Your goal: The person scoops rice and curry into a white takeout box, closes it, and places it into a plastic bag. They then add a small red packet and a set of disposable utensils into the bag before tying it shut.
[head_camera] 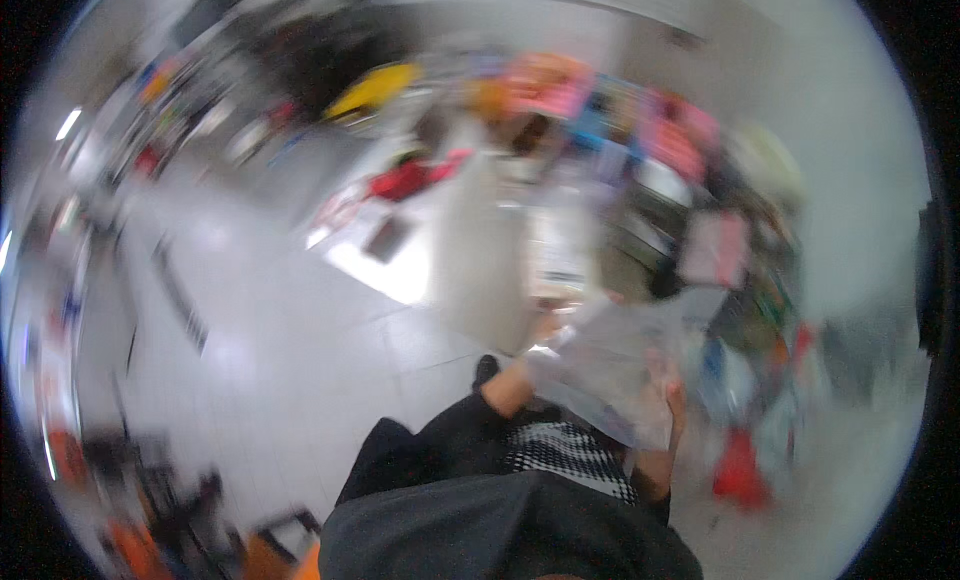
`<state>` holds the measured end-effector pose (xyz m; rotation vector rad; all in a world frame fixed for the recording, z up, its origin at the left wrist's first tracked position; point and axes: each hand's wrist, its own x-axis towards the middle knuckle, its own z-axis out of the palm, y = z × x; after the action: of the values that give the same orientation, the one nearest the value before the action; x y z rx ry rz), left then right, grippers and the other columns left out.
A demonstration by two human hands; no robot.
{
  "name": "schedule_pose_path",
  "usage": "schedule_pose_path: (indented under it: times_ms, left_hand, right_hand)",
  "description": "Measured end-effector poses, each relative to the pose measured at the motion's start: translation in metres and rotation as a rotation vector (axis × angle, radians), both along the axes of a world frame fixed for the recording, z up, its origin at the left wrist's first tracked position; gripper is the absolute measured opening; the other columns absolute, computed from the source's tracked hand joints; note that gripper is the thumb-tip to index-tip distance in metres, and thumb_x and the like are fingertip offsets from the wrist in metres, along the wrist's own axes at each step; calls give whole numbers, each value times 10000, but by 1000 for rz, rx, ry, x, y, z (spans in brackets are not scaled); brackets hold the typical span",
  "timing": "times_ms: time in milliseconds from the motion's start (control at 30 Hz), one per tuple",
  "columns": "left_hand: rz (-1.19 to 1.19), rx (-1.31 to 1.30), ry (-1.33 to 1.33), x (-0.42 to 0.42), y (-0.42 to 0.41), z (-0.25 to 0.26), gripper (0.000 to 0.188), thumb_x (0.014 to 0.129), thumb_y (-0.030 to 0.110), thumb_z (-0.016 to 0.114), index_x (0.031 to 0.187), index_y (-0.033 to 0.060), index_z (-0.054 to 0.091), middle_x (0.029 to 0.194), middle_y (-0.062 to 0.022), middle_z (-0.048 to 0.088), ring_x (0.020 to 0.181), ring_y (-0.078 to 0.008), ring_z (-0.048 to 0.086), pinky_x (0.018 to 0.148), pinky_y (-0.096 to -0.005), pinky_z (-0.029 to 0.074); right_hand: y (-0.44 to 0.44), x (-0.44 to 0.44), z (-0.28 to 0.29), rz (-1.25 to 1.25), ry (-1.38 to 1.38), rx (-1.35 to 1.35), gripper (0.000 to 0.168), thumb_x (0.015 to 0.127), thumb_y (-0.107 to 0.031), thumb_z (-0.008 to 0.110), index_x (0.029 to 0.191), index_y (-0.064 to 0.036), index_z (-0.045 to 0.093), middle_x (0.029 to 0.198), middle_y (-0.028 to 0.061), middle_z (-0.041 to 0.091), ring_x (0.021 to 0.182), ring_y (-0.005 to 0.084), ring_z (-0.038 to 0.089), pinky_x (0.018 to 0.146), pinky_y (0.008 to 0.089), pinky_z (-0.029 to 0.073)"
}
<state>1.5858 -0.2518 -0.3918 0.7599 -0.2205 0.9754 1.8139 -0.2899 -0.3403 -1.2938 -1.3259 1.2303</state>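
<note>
Both hands are at a large translucent plastic bag (615, 362) in front of my body. My left hand (551, 325) is at the bag's upper left side, partly covered by it and blurred. At the bag's right edge is my right hand (671, 392), with the plastic against its fingers. Just beyond my left hand lies a pale packet (556, 257) with some dark marking. The blur hides how the fingers are placed and whether anything lies inside the bag.
Ahead stands a white table (382, 265) with a red item (405, 178) on it. Pink baskets (547, 84) and a blue basket (607, 114) stand at its back. A pink-and-white box (716, 250) lies at the right. A red object (739, 471) is low on the right.
</note>
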Motion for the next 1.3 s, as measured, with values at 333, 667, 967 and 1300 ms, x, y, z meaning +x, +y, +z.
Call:
schedule_pose_path:
  times_ms: [333, 667, 967, 1300]
  left_hand:
    - [663, 292, -798, -146, -149, 19, 898, 635, 638, 537, 1286, 86, 260, 1261, -162, 351, 1147, -253, 368, 963, -390, 286]
    - [1361, -155, -374, -140, -285, 27, 976, 614, 795, 244, 1251, 57, 307, 1198, -203, 407, 1082, -382, 416, 846, -537, 368]
    - [1740, -601, 623, -105, -320, 20, 406, 778, 284, 579, 1051, 2, 472, 960, -142, 545, 814, -192, 559, 644, -277, 477]
    - [2274, -606, 982, -72, -214, -11, 140, 683, 128, 634, 738, 33, 546, 697, -17, 547, 617, -121, 489, 587, -275, 417]
  right_hand:
    - [64, -158, -17, 807, -2, 168, 721, 716, -287, 644, 1239, -16, 230, 1195, 133, 345, 976, 199, 440, 790, 312, 397]
    - [88, -261, -18, 1175, 49, 293, 769, 717, -238, 646, 1280, -17, 170, 1257, 146, 287, 1036, 217, 406, 827, 313, 378]
    - [96, -268, -23, 1147, 47, 459, 838, 710, -170, 650, 1318, -22, 92, 1326, 150, 204, 1093, 223, 347, 859, 319, 347]
    - [-28, -271, -59, 1356, -53, 321, 255, 843, -241, 488, 948, -8, 491, 805, 48, 505, 676, 168, 495, 631, 265, 419]
